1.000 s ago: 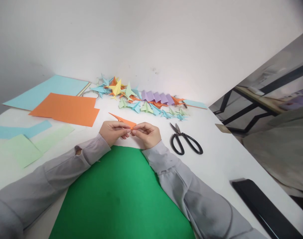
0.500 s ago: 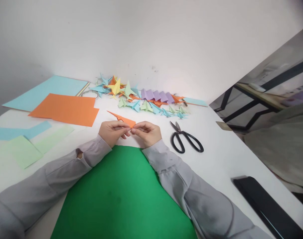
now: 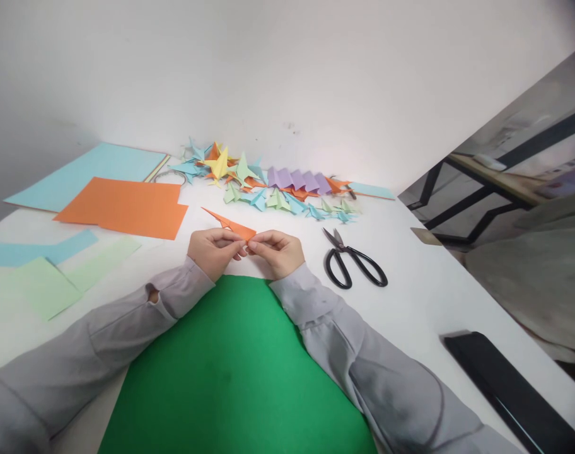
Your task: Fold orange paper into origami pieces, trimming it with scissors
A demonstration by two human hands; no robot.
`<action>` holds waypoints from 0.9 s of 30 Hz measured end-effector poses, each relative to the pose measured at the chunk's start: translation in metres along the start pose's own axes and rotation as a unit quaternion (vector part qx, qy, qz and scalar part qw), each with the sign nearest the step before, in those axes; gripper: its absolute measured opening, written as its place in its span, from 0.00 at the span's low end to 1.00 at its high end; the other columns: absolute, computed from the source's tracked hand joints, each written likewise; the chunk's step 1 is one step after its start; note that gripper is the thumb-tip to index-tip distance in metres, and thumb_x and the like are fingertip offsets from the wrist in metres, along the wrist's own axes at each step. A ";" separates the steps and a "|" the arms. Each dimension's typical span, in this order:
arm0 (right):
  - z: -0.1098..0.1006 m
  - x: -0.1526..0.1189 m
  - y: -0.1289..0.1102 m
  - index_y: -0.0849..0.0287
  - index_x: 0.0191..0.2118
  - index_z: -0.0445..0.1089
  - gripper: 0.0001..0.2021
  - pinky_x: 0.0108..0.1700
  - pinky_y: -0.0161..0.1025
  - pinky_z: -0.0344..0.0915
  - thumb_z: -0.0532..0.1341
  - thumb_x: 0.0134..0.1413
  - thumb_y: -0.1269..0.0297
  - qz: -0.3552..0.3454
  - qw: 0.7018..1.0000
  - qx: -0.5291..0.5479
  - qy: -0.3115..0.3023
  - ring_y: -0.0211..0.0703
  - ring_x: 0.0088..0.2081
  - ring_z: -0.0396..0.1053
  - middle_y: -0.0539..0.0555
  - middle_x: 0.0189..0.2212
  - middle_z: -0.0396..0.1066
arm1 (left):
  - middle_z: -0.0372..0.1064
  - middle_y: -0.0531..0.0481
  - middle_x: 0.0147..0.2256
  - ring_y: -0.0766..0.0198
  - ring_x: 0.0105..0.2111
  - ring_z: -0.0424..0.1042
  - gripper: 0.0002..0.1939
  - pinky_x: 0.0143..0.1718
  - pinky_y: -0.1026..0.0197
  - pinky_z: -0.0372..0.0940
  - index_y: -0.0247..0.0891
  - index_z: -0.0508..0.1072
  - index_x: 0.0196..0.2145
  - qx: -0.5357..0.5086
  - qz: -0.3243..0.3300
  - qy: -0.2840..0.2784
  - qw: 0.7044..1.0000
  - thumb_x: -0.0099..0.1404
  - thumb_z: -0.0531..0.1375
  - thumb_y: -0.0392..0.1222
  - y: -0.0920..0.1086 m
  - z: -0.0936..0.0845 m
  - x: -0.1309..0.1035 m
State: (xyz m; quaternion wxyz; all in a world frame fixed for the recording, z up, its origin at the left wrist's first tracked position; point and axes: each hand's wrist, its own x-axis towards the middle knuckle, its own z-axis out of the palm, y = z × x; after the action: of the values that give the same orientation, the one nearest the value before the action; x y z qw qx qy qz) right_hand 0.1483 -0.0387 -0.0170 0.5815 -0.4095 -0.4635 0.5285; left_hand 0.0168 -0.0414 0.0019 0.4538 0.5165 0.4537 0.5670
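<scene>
One folded orange paper (image 3: pixel 243 229), pinched in left hand (image 3: pixel 214 253) and right hand (image 3: pixel 278 253), tapering to a point beyond left hand. Noted scissors (image 3: pixel 342 248) on tabletop (image 3: pixel 410 302), right of right hand.

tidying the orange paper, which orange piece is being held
The narrow folded orange piece, pinched between the left hand and the right hand; the flat orange paper and the orange shapes farther back lie untouched.

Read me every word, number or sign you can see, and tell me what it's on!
There are none I can read.
Folded orange paper, scissors and long black object: no writing shows.
Wall smudges: they don't form any letters I can make out.
Purple things at far right: too blurred to tell.
</scene>
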 end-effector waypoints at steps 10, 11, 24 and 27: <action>0.004 -0.001 -0.001 0.60 0.20 0.71 0.10 0.26 0.33 0.67 0.71 0.27 0.65 0.050 0.997 0.047 0.029 0.34 0.19 0.68 0.47 0.14 0.71 | 0.69 0.54 0.14 0.70 0.15 0.68 0.02 0.20 0.67 0.66 0.32 0.72 0.19 -0.003 -0.035 0.030 0.999 0.44 0.63 0.32 0.005 0.005 -0.005; 0.004 -0.001 -0.001 0.61 0.20 0.71 0.10 0.26 0.33 0.67 0.71 0.27 0.65 0.051 0.997 0.046 0.033 0.34 0.19 0.68 0.47 0.14 0.71 | 0.69 0.53 0.14 0.70 0.15 0.68 0.03 0.20 0.67 0.66 0.32 0.72 0.19 -0.005 -0.042 0.029 0.999 0.44 0.63 0.32 0.005 0.005 -0.005; 0.006 0.000 -0.004 0.61 0.20 0.70 0.10 0.24 0.34 0.64 0.70 0.27 0.66 0.026 0.999 0.002 0.048 0.34 0.18 0.66 0.47 0.15 0.70 | 0.66 0.54 0.15 0.66 0.17 0.70 0.19 0.17 0.67 0.65 0.36 0.57 0.15 -0.091 -0.031 0.026 0.995 0.40 0.68 0.36 0.000 0.006 -0.003; 0.006 -0.001 -0.005 0.61 0.20 0.70 0.09 0.24 0.33 0.63 0.70 0.29 0.66 0.018 0.999 -0.017 0.045 0.34 0.18 0.66 0.47 0.14 0.69 | 0.65 0.55 0.15 0.66 0.17 0.70 0.20 0.17 0.67 0.65 0.36 0.55 0.15 -0.101 -0.032 0.035 0.994 0.40 0.68 0.37 -0.003 0.006 -0.003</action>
State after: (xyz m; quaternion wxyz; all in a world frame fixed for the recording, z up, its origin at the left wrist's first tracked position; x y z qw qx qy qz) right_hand 0.1436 -0.0404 -0.0111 0.5852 -0.4508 -0.4380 0.5123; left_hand 0.0231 -0.0435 -0.0008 0.5056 0.4329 0.4261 0.6127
